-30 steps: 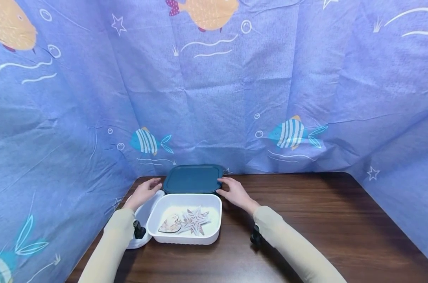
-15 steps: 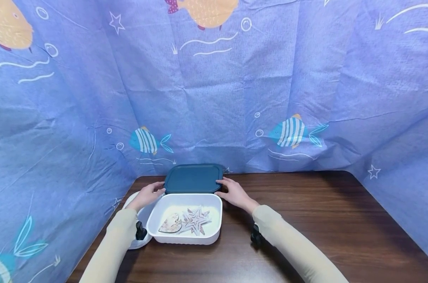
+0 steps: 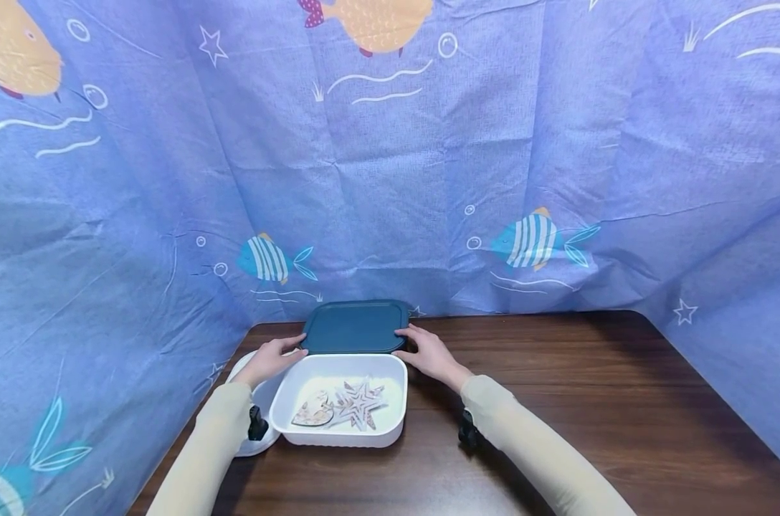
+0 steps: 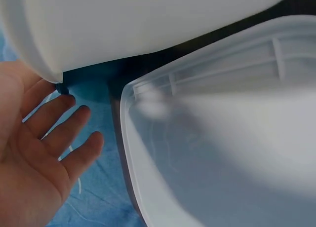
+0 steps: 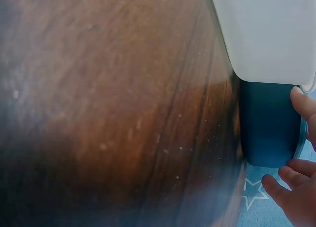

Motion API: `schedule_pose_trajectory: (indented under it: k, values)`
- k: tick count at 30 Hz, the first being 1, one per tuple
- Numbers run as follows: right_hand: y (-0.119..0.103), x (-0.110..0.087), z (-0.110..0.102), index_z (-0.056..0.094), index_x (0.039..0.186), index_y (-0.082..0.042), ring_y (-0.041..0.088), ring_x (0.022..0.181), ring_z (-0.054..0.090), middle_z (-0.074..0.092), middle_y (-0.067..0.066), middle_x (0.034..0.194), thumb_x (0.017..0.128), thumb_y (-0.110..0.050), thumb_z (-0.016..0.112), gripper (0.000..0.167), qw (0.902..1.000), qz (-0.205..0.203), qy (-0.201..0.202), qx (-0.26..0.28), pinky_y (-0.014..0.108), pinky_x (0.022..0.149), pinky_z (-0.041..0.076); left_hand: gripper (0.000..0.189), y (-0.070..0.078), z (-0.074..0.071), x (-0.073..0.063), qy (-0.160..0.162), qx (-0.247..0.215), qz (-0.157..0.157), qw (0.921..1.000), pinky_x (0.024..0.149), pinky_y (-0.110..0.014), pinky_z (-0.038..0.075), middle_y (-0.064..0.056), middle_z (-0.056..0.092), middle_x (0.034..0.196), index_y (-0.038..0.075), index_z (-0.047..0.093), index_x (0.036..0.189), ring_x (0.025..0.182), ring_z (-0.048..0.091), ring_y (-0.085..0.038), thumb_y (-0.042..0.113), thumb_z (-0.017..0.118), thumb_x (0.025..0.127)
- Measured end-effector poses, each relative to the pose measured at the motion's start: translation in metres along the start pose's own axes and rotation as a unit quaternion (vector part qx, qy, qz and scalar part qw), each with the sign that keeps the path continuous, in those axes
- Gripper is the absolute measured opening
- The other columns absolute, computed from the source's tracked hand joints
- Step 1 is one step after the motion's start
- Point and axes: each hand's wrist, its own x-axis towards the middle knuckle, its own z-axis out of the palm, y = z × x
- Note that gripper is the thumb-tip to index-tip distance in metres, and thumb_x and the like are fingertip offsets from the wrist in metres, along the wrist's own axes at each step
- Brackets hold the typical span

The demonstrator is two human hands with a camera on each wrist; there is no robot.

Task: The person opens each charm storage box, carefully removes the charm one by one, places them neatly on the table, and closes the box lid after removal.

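A dark teal lidded box (image 3: 354, 326) stands at the back of the table, behind an uncovered white plastic box (image 3: 338, 438). My left hand (image 3: 272, 358) holds its left end, thumb near the front corner and forefinger on the side. In the left wrist view the other fingers (image 4: 74, 123) are spread loosely. At the opposite end my right hand (image 3: 429, 352) grips the right corner between thumb and forefinger; the right wrist view shows the thumb (image 5: 303, 103) on the rim. Inside the white box lie a patterned heart (image 3: 314, 411) and a patterned star (image 3: 360, 403).
A pale, partly see-through lid (image 4: 256, 163) lies upside down left of the white box, under my left forearm. The brown wooden table (image 3: 558, 408) extends to the right. A blue fish-print cloth (image 3: 390, 179) hangs close behind and on the left.
My left hand has moved right and its fingers have come to the teal box's left end. My right hand has stayed at the right corner. The boxes stand as before.
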Motion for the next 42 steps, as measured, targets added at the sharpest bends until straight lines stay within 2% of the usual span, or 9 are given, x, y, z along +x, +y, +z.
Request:
schedule_pose_trajectory:
  k: [8, 16, 29, 35, 42]
  values:
    - [0.0003, 0.0023, 0.0015, 0.062, 0.136, -0.007, 0.037, 0.142, 0.041, 0.053, 0.022, 0.145, 0.093, -0.032, 0.074, 0.051, 0.9999, -0.01, 0.005, 0.006, 0.048, 0.112, 0.039, 0.058, -0.0013, 0.0002, 0.0016, 0.001, 0.009, 0.008, 0.9999, 0.105, -0.059, 0.042, -0.024, 0.044, 0.151, 0.004, 0.042, 0.152, 0.135, 0.046, -0.044, 0.031, 0.059, 0.104]
    - [0.0005, 0.0062, 0.001, 0.065, 0.132, -0.007, 0.038, 0.143, 0.039, 0.058, 0.019, 0.14, 0.093, -0.029, 0.074, 0.045, 0.9996, -0.024, -0.004, 0.015, 0.048, 0.113, 0.038, 0.055, -0.0011, -0.0004, 0.0013, 0.002, 0.013, 0.013, 0.9998, 0.104, -0.058, 0.043, -0.024, 0.045, 0.151, 0.003, 0.043, 0.152, 0.134, 0.048, -0.044, 0.028, 0.058, 0.104]
    - [-0.0029, 0.0043, 0.001, 0.069, 0.126, -0.01, 0.033, 0.143, 0.04, 0.059, 0.018, 0.14, 0.092, -0.026, 0.077, 0.039, 0.9987, -0.005, 0.008, 0.05, 0.046, 0.112, 0.039, 0.054, -0.0006, -0.0008, -0.0003, 0.003, 0.007, 0.008, 0.9999, 0.104, -0.058, 0.044, -0.025, 0.047, 0.149, 0.002, 0.046, 0.15, 0.133, 0.049, -0.043, 0.027, 0.059, 0.104]
    - [-0.0045, 0.0051, 0.0012, 0.069, 0.125, -0.011, 0.032, 0.143, 0.04, 0.059, 0.018, 0.14, 0.092, -0.026, 0.077, 0.038, 0.9983, -0.004, 0.011, 0.056, 0.047, 0.111, 0.04, 0.053, 0.0009, -0.003, -0.0024, 0.007, 0.012, 0.008, 0.9999, 0.103, -0.058, 0.045, -0.025, 0.049, 0.147, 0.002, 0.048, 0.149, 0.13, 0.052, -0.042, 0.027, 0.059, 0.104]
    - [-0.0045, 0.0056, 0.0021, 0.069, 0.126, -0.012, 0.032, 0.144, 0.039, 0.058, 0.016, 0.141, 0.092, -0.026, 0.077, 0.038, 0.9985, -0.004, 0.01, 0.054, 0.047, 0.111, 0.04, 0.053, 0.0008, -0.0042, -0.0015, 0.014, 0.014, -0.004, 0.9998, 0.104, -0.059, 0.043, -0.024, 0.048, 0.149, 0.004, 0.048, 0.149, 0.133, 0.049, -0.043, 0.028, 0.059, 0.103]
